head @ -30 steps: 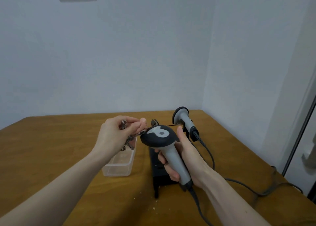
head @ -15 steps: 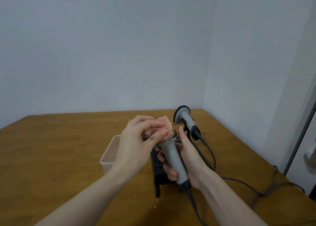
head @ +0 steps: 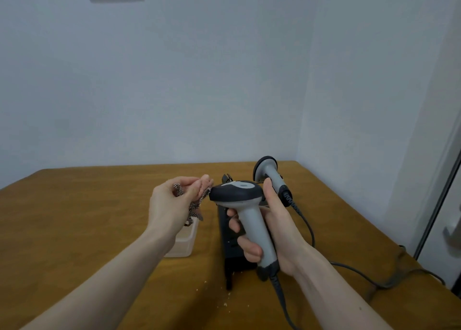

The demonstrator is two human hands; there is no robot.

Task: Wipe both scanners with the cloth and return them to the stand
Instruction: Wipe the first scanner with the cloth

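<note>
Two hands work above the counter [head: 74, 217]: the right hand [head: 272, 227] grips the near scanner [head: 247, 212] by its handle, the left hand [head: 174, 202] pinches the cloth [head: 197, 205] against its head. One far scanner [head: 270, 177] rests on the stand [head: 228, 232].

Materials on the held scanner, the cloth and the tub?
Held scanner: apparently moulded plastic, matte black head, smooth grey handle. Cloth: woven fabric, limp, checked pattern. Tub: probably translucent plastic, cloudy walls.

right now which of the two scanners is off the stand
The nearer scanner, held by its grey handle in the right hand. The far scanner sits behind it, untouched.
</note>
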